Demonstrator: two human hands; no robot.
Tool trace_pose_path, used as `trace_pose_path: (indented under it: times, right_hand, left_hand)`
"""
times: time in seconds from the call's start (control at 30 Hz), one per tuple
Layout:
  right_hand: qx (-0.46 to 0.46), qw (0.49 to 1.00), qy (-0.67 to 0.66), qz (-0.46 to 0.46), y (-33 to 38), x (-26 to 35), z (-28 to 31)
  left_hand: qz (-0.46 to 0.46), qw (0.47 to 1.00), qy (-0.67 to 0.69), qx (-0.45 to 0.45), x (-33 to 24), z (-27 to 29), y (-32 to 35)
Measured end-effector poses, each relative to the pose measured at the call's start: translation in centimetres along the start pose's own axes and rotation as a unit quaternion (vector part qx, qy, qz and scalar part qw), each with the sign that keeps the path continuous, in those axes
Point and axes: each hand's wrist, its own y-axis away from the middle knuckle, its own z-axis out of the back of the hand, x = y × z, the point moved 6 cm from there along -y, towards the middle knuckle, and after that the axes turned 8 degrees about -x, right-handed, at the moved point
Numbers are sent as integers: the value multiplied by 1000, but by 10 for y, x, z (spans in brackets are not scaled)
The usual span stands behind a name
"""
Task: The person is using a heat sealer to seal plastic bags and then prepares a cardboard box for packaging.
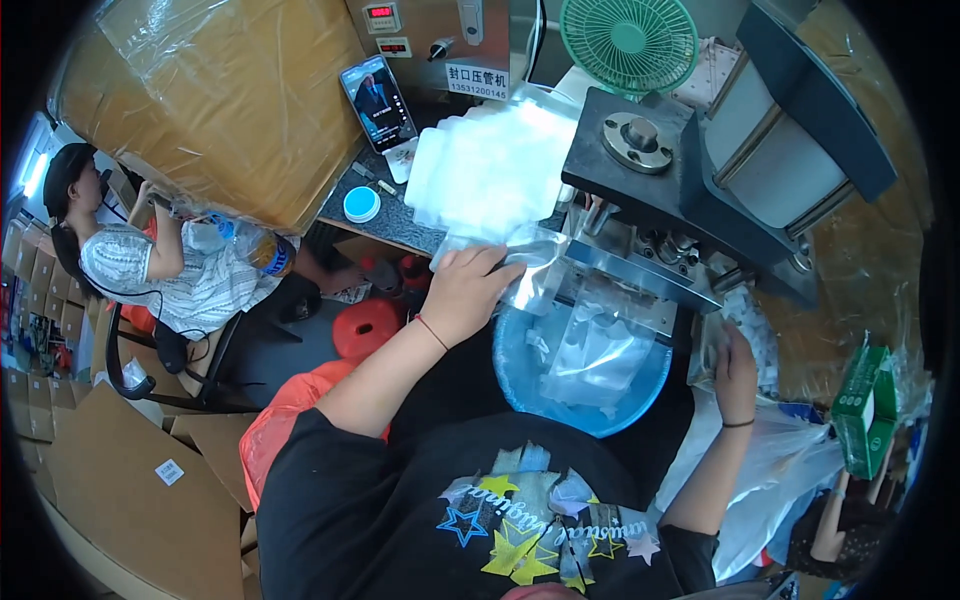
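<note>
My left hand grips a clear plastic pouch and holds it against the jaws of a dark sealing machine. My right hand rests lower at the machine's right side, fingers closed on a small packet that is hard to make out. Below the jaws sits a blue round basin with several sealed clear pouches in it. A stack of white pouches lies on the bench behind my left hand.
A phone leans against the control box, with a blue lid beside it. A green fan stands at the back. Another person sits at left near cardboard boxes. A green carton stands at right.
</note>
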Motion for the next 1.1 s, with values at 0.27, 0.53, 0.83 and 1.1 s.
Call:
trace_pose_path:
  times: [0.27,0.53,0.83,1.1]
  right_hand:
    - [-190,965,182,-9,-10,7,22]
    - [-46,945,-323,-10,4,113,3]
    - [-54,969,-231,66,5,124,22]
    - [38,979,-177,95,-2,129,17]
  left_hand:
    - [234,897,371,-62,12,-2,10]
    - [145,860,476,115,-101,-18,3]
    - [219,637,703,227,-134,-50,19]
    - [218,609,721,250,-149,-54,25]
